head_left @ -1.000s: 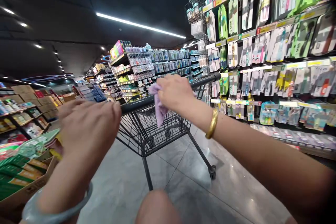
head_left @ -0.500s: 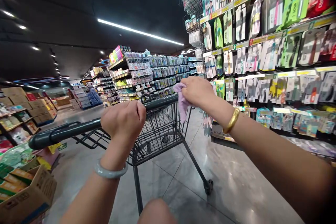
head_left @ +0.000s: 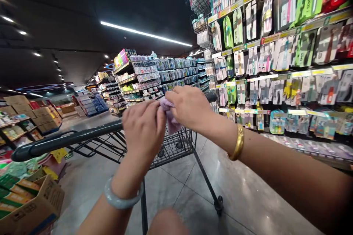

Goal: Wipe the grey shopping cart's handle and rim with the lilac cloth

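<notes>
A dark shopping cart (head_left: pixel 176 145) stands before me, its handle (head_left: pixel 74 136) running across the view. My left hand (head_left: pixel 145 126) is closed over the handle, its thumb side right up against a light purple cloth (head_left: pixel 173 123). Whether the left fingers also touch the cloth I cannot tell. My right hand (head_left: pixel 190 106) grips the cloth around the bar, just right of the left hand, and a corner of it hangs below. Both hands hide the middle of the handle. A pale bangle circles the left wrist, a gold one the right.
Racks of hanging packaged goods (head_left: pixel 278 55) rise close on the right. An open cardboard box (head_left: pixel 41 205) of green and orange packs sits at lower left. Further shelves (head_left: pixel 140 73) stand ahead, stacked cartons (head_left: pixel 41 117) at far left. Grey tiled floor (head_left: pixel 234 191) lies beneath the cart.
My right hand has slid left along the handle with the cloth and now meets the left hand. The left hand has shifted slightly right, and its fingers lie more forward over the bar.
</notes>
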Tool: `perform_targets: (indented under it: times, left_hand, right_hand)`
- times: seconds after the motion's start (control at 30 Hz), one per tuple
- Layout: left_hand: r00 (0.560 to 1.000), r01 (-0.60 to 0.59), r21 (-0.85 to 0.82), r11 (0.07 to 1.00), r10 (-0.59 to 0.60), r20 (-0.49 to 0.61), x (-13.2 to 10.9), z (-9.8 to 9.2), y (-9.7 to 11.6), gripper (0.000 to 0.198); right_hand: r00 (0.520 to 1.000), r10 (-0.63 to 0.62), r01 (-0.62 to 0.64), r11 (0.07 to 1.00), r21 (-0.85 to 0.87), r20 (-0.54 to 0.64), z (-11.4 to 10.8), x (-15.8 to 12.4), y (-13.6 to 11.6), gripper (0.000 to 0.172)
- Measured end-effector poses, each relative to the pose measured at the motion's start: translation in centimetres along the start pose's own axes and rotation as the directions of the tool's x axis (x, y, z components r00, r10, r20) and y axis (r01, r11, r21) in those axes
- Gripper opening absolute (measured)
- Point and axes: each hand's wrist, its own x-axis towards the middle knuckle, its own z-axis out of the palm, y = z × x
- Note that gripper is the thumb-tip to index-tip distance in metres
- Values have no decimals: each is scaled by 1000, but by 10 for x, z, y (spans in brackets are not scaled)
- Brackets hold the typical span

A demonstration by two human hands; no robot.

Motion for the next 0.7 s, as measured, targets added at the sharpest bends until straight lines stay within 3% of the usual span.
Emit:
perform_targets:
  times: [0.1, 0.17, 0.23, 0.3, 0.4, 0.47, 0.57, 0.7]
  left_hand:
    - [998, 29, -11, 1000, -29, 63, 10, 11, 26, 45]
    - [995, 9, 29, 1000, -11, 98, 14, 15, 31, 46]
    - [993, -28, 78, 997, 19, 117, 14, 18, 31, 46]
    - [995, -42, 125, 991, 29, 99, 14, 19, 29, 50]
    - [999, -43, 172, 984, 40, 24, 10, 18, 22, 46]
    - [998, -61, 181, 982, 65, -14, 6, 14, 15, 42]
    - [994, -71, 174, 982, 84, -67, 1, 6, 2, 40]
    - [990, -52, 155, 986, 71, -122, -8, -3, -15, 40]
  right_hand:
    - [988, -43, 27, 994, 106, 152, -14, 7, 16, 15]
    - [958, 46, -89, 986, 142, 283, -26, 11, 36, 12]
    - [934, 139, -194, 971, 140, 328, -33, 10, 50, 13]
    - [956, 134, -166, 981, 105, 260, -35, 3, 51, 13]
    - [994, -42, 38, 998, 46, 102, -35, -11, 40, 12]
    - [990, -124, 111, 979, 170, 72, -39, -16, 38, 15]
    - [990, -75, 9, 886, 464, 123, -45, -15, 49, 13]
    - [981, 12, -153, 654, 741, 193, -36, -9, 65, 14]
